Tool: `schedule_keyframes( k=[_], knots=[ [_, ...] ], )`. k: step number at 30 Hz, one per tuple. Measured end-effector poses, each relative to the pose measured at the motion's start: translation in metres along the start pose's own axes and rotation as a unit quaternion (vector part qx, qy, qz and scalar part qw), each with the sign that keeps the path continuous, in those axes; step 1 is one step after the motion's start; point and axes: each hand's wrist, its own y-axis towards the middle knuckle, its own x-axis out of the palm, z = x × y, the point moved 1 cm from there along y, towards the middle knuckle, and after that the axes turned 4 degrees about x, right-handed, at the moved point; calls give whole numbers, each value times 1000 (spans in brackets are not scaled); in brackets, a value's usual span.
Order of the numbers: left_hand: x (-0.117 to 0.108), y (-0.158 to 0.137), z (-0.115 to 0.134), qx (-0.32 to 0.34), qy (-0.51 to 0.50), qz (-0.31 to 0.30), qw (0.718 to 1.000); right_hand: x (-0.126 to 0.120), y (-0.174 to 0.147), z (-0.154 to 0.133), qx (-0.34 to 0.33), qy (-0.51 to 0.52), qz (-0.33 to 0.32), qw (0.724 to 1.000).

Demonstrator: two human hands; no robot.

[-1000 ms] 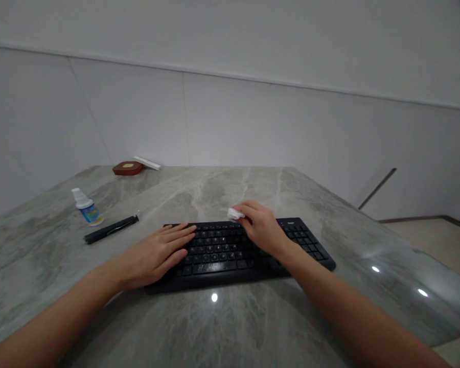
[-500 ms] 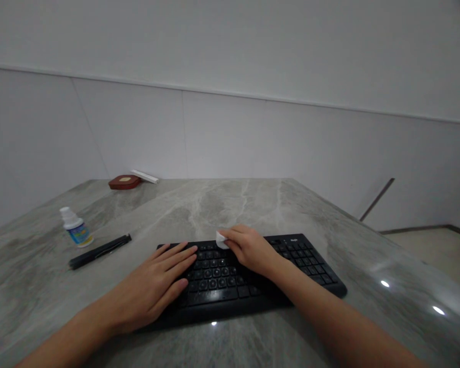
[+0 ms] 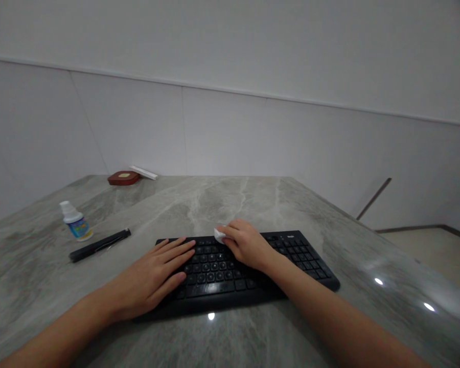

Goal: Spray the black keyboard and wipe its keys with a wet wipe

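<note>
A black keyboard [image 3: 210, 289] lies in front of me on the grey marbled table. My left hand [image 3: 159, 273] rests flat on its left end, fingers stretched out and apart over the keys. Between the closed fingers of my right hand [image 3: 249, 245] is a white wipe [image 3: 220, 235], bunched up and touching the top row of keys near the keyboard's back edge. My right hand and forearm hide part of the middle keys. The number keys on the right side show.
Left of the keyboard, a black pen-like tool [image 3: 99, 245] lies beside a white spray bottle [image 3: 76, 222] with a blue label. A dark red case [image 3: 123, 178] and a white strip [image 3: 143, 172] are at the far left by the wall. The table [image 3: 230, 199] has its edge on the right.
The view has shifted slightly. The right hand with the wipe stays at nearly the same spot on the keyboard's top row, and the left hand keeps its place.
</note>
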Motion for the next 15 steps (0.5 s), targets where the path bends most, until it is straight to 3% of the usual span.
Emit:
schedule_keyframes(
  k=[3,10,15],
  knots=[
    [0,0,0,-1,2,-3,1000,0,-1,-1,-16,14,-4,1000],
    [1,0,0,-11,-5,-6,1000,4,1,2,36,-15,14,999],
    [0,0,0,-10,-13,2,1000,3,0,2,7,28,0,1000]
  ],
)
